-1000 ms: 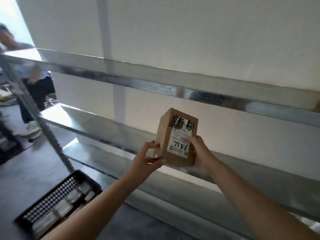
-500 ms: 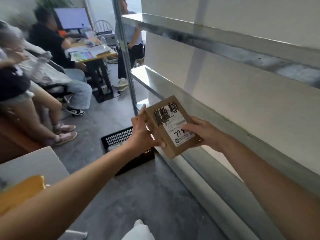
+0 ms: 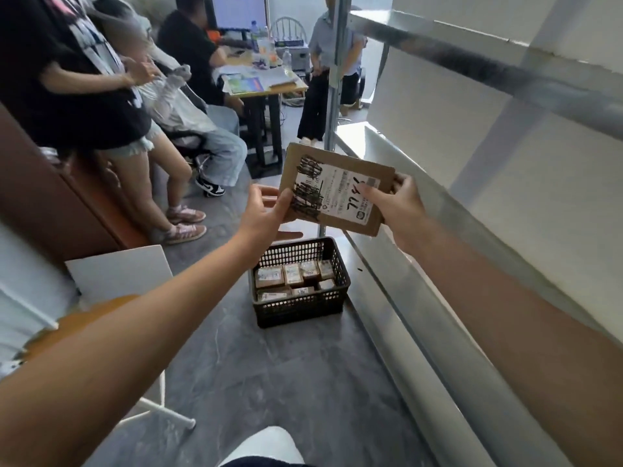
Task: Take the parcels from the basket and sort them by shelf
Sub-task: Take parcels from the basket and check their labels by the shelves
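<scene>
Several parcels (image 3: pixel 292 280) wait in the basket (image 3: pixel 300 310) and the shelves (image 3: pixel 381 146) at right show none, so most sorting is left, I judge. My left hand (image 3: pixel 266 214) and right hand (image 3: pixel 399 205) grip one box (image 3: pixel 337 193) above the basket.

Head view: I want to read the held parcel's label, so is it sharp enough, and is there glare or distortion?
Head view: the parcel is slightly soft, its handwritten number visible but fine print unreadable; bright glare washes the shelf near the post; the wide lens curves its edges.
</scene>
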Motion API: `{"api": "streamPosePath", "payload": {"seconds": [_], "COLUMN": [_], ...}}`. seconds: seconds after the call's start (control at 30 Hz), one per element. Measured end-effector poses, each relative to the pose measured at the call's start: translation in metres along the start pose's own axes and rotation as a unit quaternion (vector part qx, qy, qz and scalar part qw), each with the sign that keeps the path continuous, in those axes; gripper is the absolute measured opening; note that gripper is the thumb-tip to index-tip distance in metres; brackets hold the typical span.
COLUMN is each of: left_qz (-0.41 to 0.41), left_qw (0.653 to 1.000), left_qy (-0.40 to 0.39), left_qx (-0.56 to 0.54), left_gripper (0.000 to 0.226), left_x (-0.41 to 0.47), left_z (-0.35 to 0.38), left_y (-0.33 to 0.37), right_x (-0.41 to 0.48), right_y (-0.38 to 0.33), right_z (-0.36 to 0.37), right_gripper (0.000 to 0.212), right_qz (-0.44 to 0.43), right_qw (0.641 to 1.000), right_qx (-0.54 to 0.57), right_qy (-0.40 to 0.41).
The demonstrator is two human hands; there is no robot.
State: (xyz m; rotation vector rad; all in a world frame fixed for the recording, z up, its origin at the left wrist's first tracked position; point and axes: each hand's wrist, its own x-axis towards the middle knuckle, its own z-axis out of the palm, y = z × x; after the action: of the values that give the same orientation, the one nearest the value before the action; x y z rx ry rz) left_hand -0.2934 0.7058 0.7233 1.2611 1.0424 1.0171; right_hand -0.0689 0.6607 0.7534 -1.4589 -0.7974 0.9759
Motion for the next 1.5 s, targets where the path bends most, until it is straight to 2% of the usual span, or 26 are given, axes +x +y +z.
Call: {"api": "streamPosePath", "payload": {"seconds": [0.1, 0.23, 0.4, 0.6, 1.03, 1.27, 1.5], "left_qz": [-0.03, -0.048, -0.022, -0.058, -0.118, -0.166, -0.198], "left_qw": [0.999, 0.996, 0.992, 0.988, 0.965, 0.947, 0.928], "left_qy": [-0.009, -0.001, 0.032, 0.059, 0.174, 0.227, 0.268], "left_qx": [0.042, 0.079, 0.118, 0.128, 0.158, 0.157, 0.167], "left_gripper": [0.049, 0.043, 0.039, 0.045, 0.036, 0.028, 0.036], "left_x": [0.029, 0.073, 0.116, 0.154, 0.26, 0.329, 0.356], "left_z": [-0.023, -0.052, -0.084, -0.109, -0.086, -0.06, -0.051], "left_y": [-0.006, -0.017, -0.034, -0.064, -0.096, -0.108, -0.133], "right_x": [0.029, 0.076, 0.12, 0.164, 0.315, 0.399, 0.437], "right_y": [0.0, 0.004, 0.021, 0.042, 0.069, 0.082, 0.115], "right_z": [0.03, 0.063, 0.102, 0.139, 0.165, 0.163, 0.171], "right_gripper": [0.056, 0.059, 0.054, 0.063, 0.065, 0.056, 0.051], "right_qz": [-0.01, -0.015, 0.035, 0.082, 0.102, 0.114, 0.151], "right_qw": [1.0, 0.999, 0.996, 0.985, 0.959, 0.951, 0.942], "right_qx": [-0.013, -0.032, -0.056, -0.083, -0.112, -0.145, -0.132], "right_qy": [0.013, -0.019, -0.057, -0.128, -0.241, -0.246, -0.267]}}
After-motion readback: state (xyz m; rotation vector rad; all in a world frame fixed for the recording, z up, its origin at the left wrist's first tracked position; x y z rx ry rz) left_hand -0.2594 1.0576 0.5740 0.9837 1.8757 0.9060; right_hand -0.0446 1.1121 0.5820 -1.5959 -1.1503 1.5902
